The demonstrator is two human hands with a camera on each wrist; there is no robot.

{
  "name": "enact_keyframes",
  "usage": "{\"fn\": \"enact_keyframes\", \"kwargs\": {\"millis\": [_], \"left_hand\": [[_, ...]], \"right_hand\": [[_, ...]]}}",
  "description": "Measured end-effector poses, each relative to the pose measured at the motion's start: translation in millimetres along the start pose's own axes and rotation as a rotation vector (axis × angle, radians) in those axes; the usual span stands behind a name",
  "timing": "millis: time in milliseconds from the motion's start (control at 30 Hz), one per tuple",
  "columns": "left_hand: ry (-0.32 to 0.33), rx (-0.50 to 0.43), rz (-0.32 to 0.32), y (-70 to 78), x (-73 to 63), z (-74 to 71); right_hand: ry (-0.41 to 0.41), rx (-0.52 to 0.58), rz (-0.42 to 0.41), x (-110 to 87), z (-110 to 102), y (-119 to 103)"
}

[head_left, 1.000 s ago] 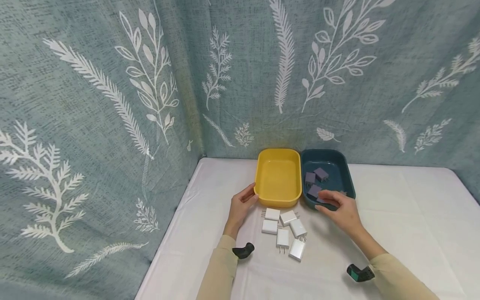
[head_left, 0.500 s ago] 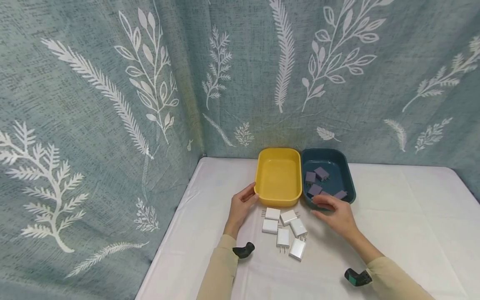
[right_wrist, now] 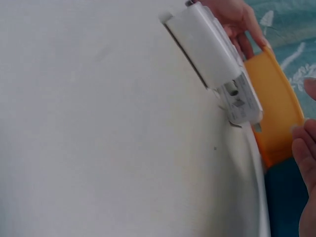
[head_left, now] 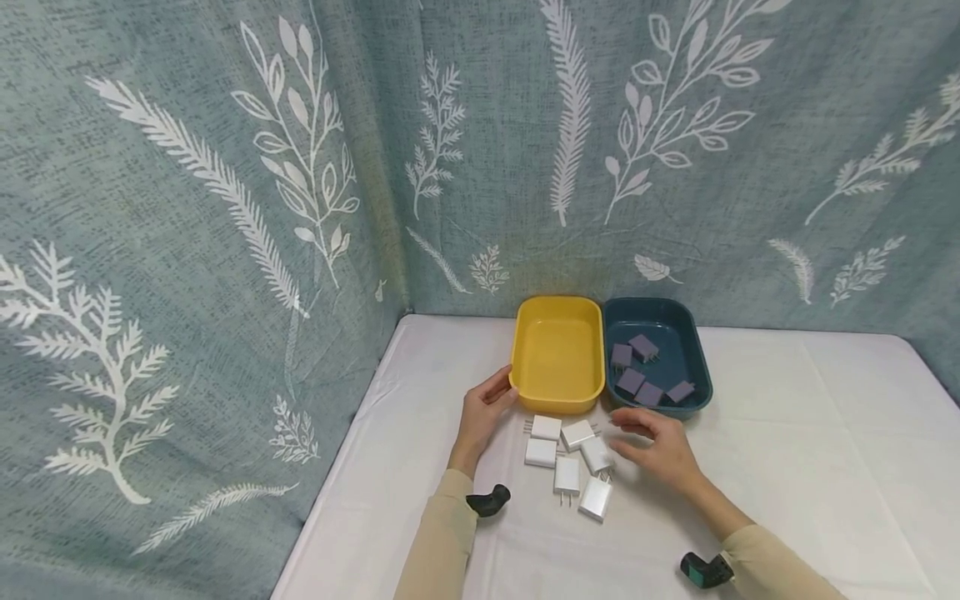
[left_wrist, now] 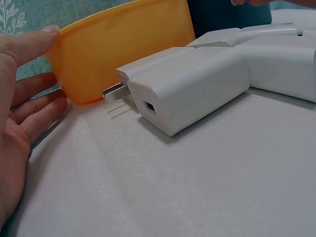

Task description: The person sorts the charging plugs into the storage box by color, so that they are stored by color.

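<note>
My left hand (head_left: pixel 480 417) rests its fingertips on the left front side of a yellow tray (head_left: pixel 558 407). In the left wrist view the thumb (left_wrist: pixel 35 45) lies at the tray's rim, with the other fingers against its wall. My right hand (head_left: pixel 660 450) hovers in front of the blue tray, thumb and fingers apart, holding nothing. Its fingertips are right beside the nearest of several white plug chargers (head_left: pixel 596 498), which lie loose on the table, prongs pointing various ways. Inside the blue tray (head_left: pixel 678 346) lie several purple plug chargers (head_left: pixel 643 347). The yellow tray's inside is bare.
Both trays stand side by side at the back of a table with a white cloth (head_left: pixel 810 433). A blue-green curtain (head_left: pixel 480 167) with white leaf prints hangs behind and to the left. Black wrist cameras (head_left: pixel 489 501) sit on both forearms.
My right hand has drawn back from over the blue tray, towards me and left to the white chargers, uncovering the purple chargers at the tray's front. The left hand has stayed put.
</note>
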State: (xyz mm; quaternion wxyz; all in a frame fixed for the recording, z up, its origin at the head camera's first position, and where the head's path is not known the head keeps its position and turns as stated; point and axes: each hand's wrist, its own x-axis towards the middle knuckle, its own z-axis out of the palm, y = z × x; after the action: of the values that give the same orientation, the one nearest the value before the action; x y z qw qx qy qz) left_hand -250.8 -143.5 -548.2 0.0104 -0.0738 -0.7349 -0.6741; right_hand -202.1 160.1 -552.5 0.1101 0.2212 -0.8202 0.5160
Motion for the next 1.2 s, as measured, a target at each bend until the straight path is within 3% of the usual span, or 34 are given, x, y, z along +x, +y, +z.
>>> {"fn": "enact_keyframes", "kwargs": {"millis": [333,833,1200], "left_hand": [[0.010,-0.003,0.005,-1.7,0.0,1.4],[0.003,0.019,-0.007,0.1,1.6,-0.8],[0.006,0.014,0.001,-0.5,0.5,0.0]], "right_hand": [[-0.010,-0.003,-0.001,-5.6,7,-1],[-0.044,-0.064,0.084,-10.1,14,6],[-0.075,-0.020,0.122,-12.6,21,8]]}}
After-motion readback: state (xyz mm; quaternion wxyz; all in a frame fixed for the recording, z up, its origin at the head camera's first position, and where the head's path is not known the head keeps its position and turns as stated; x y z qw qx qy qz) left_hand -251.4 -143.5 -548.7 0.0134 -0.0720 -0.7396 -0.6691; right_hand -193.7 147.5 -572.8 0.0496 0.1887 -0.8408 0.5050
